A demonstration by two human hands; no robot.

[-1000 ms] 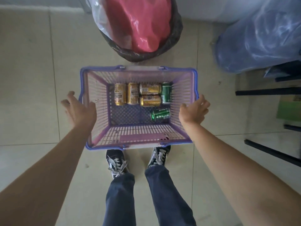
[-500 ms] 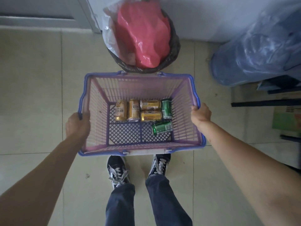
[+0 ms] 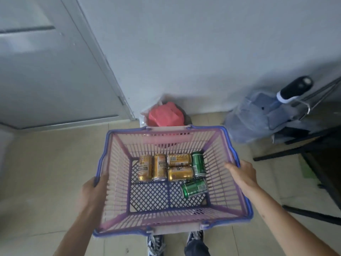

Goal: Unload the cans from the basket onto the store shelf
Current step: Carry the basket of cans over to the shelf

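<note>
Tiled floor [image 3: 46,182], basket [image 3: 118,200] — six cans [image 3: 173,169]

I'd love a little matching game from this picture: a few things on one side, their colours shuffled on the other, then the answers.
Things:
1. basket rim
2. bag in the bin
3. lone can nearest the person
4. can at the far left of the row

Colours:
A. gold
B. red
C. blue-purple
D. green

Pairs: 1-C, 2-B, 3-D, 4-A
</note>
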